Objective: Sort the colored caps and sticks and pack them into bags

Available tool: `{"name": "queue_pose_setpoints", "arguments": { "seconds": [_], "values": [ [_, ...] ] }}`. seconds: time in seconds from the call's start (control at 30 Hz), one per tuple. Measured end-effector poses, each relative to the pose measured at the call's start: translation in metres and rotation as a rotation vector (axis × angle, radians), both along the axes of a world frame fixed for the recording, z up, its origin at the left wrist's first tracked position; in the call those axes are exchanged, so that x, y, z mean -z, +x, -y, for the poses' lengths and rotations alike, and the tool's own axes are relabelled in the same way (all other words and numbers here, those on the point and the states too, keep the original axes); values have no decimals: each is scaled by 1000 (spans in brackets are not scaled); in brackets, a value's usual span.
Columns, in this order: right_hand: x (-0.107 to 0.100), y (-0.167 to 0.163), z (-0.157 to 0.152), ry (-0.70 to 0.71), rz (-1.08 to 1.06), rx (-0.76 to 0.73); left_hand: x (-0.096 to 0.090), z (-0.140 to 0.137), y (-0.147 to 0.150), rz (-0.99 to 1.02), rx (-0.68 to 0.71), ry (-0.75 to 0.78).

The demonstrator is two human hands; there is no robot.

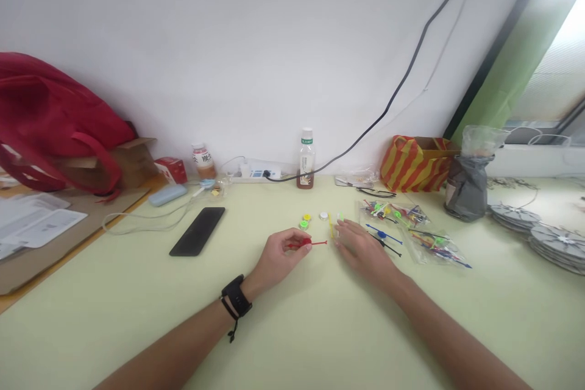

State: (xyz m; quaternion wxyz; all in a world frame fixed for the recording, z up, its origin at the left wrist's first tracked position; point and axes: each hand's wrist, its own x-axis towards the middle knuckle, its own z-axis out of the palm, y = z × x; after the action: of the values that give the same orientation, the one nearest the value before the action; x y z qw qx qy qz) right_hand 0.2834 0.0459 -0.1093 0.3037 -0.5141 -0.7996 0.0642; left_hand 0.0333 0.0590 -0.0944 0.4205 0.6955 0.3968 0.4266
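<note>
The left hand (278, 256) grips the red arrow (319, 243); the yellow arrow (331, 226) lies just left of the right hand (363, 247), whose fingers' grip is indeterminable.

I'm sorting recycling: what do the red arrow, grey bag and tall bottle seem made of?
Red arrow: probably plastic, smooth; evenly coloured, slender. Grey bag: likely plastic film, slight sheen; crinkled folds. Tall bottle: clear, glossy plastic or glass; liquid shows through.
</note>
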Motion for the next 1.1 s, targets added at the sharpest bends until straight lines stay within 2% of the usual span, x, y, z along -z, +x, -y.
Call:
{"name": "queue_pose_setpoints", "arguments": {
  "seconds": [0.1, 0.27, 0.5, 0.6, 0.73, 0.8, 0.93, 1.1],
  "values": [
    [-6, -7, 4, -36, -214, -43, -3, 2, 0, 1, 21, 2],
    [-14, -26, 16, -367, -583, -282, -6, 10, 2, 46, 125, -36],
    [-17, -27, 13, -431, -769, -311, -12, 10, -1, 147, 266, -161],
    [-18, -27, 15, -375, -794, -291, -10, 8, -3, 187, 281, -229],
    [-17, -25, 20, -106, -646, -169, -7, 6, -2, 229, 254, -270],
    [-17, -24, 23, -36, -553, -174, -7, 5, -1, 253, 252, -271],
    [-21, -24, 30, -105, -543, -193, -7, 4, 0, 266, 227, -274],
    [-29, -24, 30, -417, -516, -325, -7, 4, -1, 263, 214, -266]
  ]
}}
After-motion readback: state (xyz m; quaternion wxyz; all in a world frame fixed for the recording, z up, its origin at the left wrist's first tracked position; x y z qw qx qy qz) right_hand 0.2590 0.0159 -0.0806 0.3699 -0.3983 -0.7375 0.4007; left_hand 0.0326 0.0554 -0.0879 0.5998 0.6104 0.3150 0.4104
